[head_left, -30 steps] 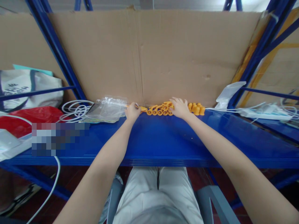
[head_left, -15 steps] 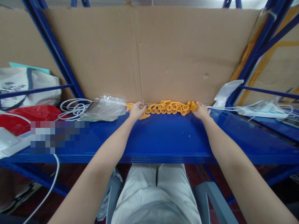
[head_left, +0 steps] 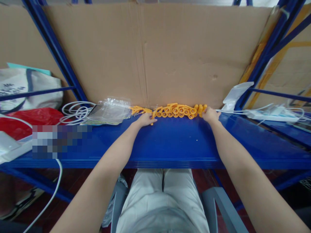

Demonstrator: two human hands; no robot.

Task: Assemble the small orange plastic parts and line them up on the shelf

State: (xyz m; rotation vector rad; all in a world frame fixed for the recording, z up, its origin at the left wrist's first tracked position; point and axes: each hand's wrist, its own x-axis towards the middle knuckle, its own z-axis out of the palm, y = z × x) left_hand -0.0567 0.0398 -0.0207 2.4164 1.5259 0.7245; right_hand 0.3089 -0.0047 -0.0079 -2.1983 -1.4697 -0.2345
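A row of small orange plastic parts [head_left: 178, 111] lies along the back of the blue shelf [head_left: 170, 145], against the cardboard sheet [head_left: 155, 55]. My left hand [head_left: 145, 119] rests at the row's left end, its fingers closed around one orange piece that sticks out below them. My right hand [head_left: 211, 115] presses against the row's right end, fingers curled on the last orange parts. A few more orange pieces [head_left: 138, 110] lie left of my left hand.
A clear plastic bag [head_left: 109, 111] and a coiled white cable [head_left: 76, 112] lie to the left, beside a red bag [head_left: 31, 119] and a white tote [head_left: 24, 87]. On the right are a white pouch [head_left: 236, 92] and a power strip [head_left: 267, 115]. Blue rack posts flank the shelf.
My right hand moved from the middle of the row to its right end. My left hand slid a little right and toward me with an orange piece. The row is packed tighter.
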